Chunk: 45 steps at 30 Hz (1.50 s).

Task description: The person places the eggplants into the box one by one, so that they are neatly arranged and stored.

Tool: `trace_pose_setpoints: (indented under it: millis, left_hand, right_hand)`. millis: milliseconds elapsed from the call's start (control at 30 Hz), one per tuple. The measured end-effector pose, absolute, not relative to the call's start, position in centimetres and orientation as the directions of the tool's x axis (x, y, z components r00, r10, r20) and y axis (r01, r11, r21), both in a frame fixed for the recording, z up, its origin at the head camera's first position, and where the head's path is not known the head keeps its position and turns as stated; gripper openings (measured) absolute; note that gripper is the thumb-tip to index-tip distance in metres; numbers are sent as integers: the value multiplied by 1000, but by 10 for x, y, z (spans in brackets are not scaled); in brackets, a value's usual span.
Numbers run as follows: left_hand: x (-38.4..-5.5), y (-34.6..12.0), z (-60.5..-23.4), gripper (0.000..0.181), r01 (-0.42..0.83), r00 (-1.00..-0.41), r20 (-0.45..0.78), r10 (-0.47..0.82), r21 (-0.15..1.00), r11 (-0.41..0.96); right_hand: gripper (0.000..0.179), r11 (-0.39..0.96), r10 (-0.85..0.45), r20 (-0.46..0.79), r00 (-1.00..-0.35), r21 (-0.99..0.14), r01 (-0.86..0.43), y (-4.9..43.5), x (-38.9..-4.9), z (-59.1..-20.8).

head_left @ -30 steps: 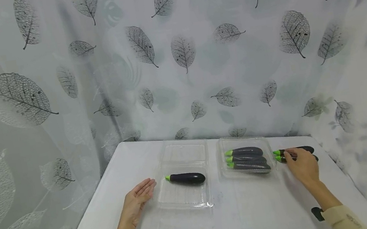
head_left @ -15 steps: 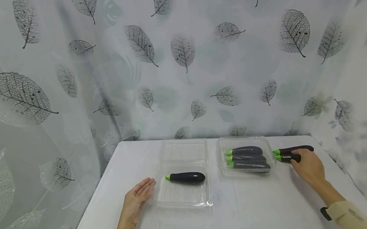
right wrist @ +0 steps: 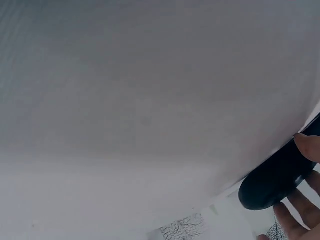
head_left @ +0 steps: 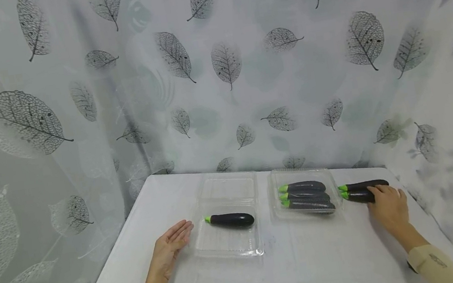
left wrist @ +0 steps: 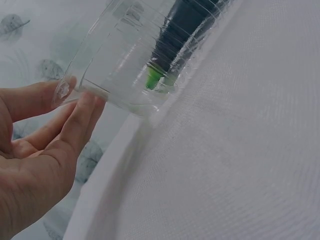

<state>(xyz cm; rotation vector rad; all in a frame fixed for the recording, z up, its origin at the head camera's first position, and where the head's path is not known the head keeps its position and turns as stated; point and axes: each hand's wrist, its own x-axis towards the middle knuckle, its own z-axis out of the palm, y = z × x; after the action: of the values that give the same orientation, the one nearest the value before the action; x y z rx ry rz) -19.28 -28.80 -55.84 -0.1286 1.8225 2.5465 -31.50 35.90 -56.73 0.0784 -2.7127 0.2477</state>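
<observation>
At the left edge of an open clear plastic clamshell container [head_left: 228, 250], my left hand [head_left: 172, 248] pinches the rim between thumb and fingers, as the left wrist view shows. A dark eggplant [head_left: 231, 220] with a green stem lies in that container, its stem toward this hand. On the right, two more eggplants lie side by side on the table. My right hand [head_left: 388, 208] grips the blunt end of the nearer eggplant [head_left: 359, 196], thumb on one side and fingers on the other in the right wrist view. The farther eggplant [head_left: 363, 185] is right behind it.
Between the hands stands a second clear container [head_left: 277, 209], its lid over three eggplants [head_left: 303, 195]. A white cloth covers the table [head_left: 305, 266]. Leaf-printed curtains [head_left: 245, 85] hang behind and at both sides.
My right hand has slid to the right along the nearer eggplant, from near its stem to its blunt end. The left hand and both containers have stayed where they were.
</observation>
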Motion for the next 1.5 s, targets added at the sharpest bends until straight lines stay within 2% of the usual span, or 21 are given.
trace_pose_setpoints:
  millis: [100, 300, 733, 1500]
  left_hand:
    - [-193, -288, -559, 60, -51, -997, -68, -42, 945, -322]
    - [-195, -289, -561, 57, -40, -996, -65, -65, 944, -328]
    - [-193, -289, -559, 61, -62, -996, -78, -34, 938, -342]
    - [-194, -289, -561, 58, -64, -996, -83, -42, 937, -344]
  right_hand:
    - [46, 987, -49, 420, -906, -121, -109, 362, -313, -569]
    - [46, 986, -62, 429, -901, -112, -122, 366, -314, -569]
    - [45, 971, -54, 458, -887, -182, -153, 367, -307, -568]
    - [45, 971, 42, 467, -883, -228, -75, 364, -298, -551]
